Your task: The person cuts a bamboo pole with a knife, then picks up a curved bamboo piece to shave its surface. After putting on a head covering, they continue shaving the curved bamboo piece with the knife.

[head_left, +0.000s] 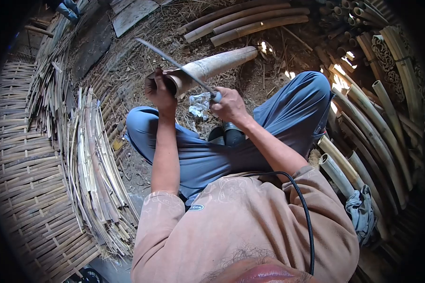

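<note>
A thick bamboo pole (226,63) slants across the ground in front of my crossed legs, its open hollow end toward me. My left hand (161,93) is closed on the rim of that end, thumb up. In my right hand (229,106) is the blue-grey handle of a long-bladed knife (174,63), fingers wrapped round it. The narrow blade points up and to the left and overlaps the pole just beyond the open end. Between my knees, below the pole, lies a crumpled piece of clear plastic (199,105).
Split bamboo strips (97,165) are piled on my left, beside a woven bamboo mat (28,188). More bamboo poles (370,118) lie on my right, with a grey cloth (361,214) on them. Several curved-looking poles (259,29) lie ahead. A black cable (304,200) runs over my shirt.
</note>
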The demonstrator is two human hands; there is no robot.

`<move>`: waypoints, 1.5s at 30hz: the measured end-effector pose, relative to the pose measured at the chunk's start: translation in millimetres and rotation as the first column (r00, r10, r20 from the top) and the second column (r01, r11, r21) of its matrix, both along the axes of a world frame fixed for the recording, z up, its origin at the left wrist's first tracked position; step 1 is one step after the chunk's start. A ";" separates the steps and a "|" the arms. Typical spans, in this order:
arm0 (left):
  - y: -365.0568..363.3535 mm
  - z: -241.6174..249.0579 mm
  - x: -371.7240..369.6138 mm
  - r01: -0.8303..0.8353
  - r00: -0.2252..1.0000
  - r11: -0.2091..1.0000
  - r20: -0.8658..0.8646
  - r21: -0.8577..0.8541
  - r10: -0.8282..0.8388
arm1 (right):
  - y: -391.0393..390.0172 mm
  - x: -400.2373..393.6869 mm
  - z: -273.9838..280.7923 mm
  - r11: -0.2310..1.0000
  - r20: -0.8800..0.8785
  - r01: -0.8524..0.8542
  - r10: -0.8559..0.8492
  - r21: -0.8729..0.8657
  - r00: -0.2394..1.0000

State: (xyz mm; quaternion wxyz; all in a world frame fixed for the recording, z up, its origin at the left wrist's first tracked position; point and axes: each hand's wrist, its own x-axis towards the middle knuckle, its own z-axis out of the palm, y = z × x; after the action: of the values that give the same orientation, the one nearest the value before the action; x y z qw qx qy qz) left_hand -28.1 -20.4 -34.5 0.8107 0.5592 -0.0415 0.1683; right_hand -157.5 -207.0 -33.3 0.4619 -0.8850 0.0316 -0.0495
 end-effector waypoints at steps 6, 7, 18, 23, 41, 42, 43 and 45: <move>-11.9 13.3 -0.1 0.094 0.994 0.989 0.074 -0.117 -0.086 | -24.6 6.2 -15.1 0.954 -0.310 0.284 -0.242 0.099 0.920; -13.0 15.2 0.3 0.103 0.991 0.990 0.091 -0.095 -0.095 | -16.9 4.5 -9.0 0.980 -0.172 0.197 -0.197 -0.018 0.965; -15.3 17.4 -0.8 0.138 0.988 0.982 0.093 -0.131 -0.126 | -20.1 5.0 -15.2 0.975 -0.219 0.219 -0.220 -0.029 0.950; -8.7 12.8 -6.4 0.080 0.997 0.989 -0.009 -0.121 -0.081 | -12.8 -3.7 -11.0 0.982 -0.013 0.150 -0.152 -0.116 0.988; 34.0 -24.1 15.2 0.233 0.567 0.791 -0.582 -0.566 -0.583 | -44.9 11.4 -78.5 0.932 -0.170 0.336 -0.356 -0.138 0.919; 32.0 -8.7 6.6 0.264 0.566 0.764 -0.547 -0.589 -0.617 | -43.0 12.6 -72.8 0.928 -0.211 0.347 -0.370 -0.137 0.905; 29.9 2.3 1.5 0.309 0.539 0.703 -0.491 -0.640 -0.684 | -43.0 14.4 -73.2 0.929 -0.211 0.349 -0.368 -0.126 0.905; 23.7 23.1 -7.9 0.356 0.495 0.595 -0.395 -0.720 -0.774 | -42.8 16.3 -75.3 0.920 -0.185 0.361 -0.385 -0.150 0.904</move>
State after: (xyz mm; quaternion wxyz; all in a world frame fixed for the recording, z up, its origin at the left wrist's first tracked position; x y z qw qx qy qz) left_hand -36.0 3.3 -11.4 0.8951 0.2705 0.1157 -0.3351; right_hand -141.2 -249.8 -108.6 0.3877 -0.8871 0.2465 -0.0447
